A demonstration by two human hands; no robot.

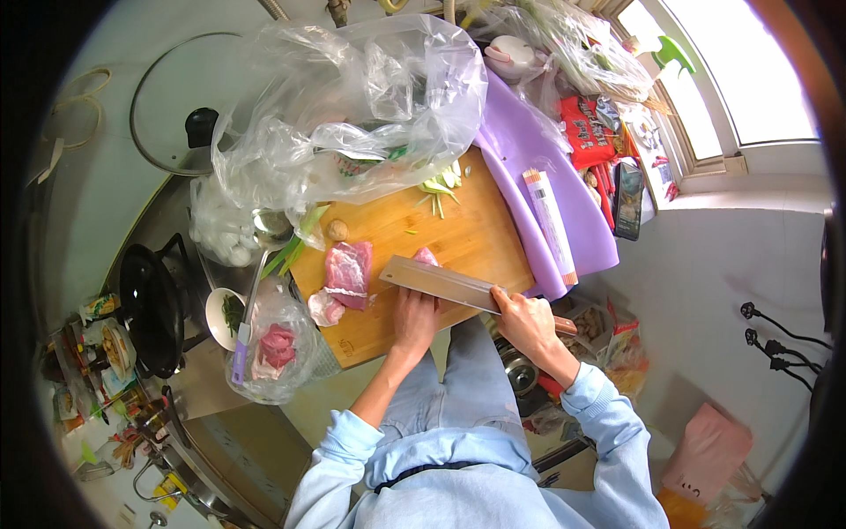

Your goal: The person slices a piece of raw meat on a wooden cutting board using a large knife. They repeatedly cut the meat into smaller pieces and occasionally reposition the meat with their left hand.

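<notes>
My right hand [529,324] grips the wooden handle of a cleaver [443,283], whose broad blade slants across the near part of a wooden cutting board [383,211]. A piece of raw meat [426,255] shows just past the blade, mostly covered by it. At the blade's near side, my left hand [416,321] is on the board close to this meat. The blade hides its fingertips, so its hold cannot be seen. To the left lies a larger slab of raw meat [350,268], with a paler fatty piece [326,309] beside it.
A clear plastic bag [357,125] covers the board's far side, near sliced green vegetable [439,185]. Left are a ladle [248,324], a white bowl [223,317], bagged meat [277,347] and a black wok [152,311]. A purple mat [522,172] holds a noodle packet [552,225].
</notes>
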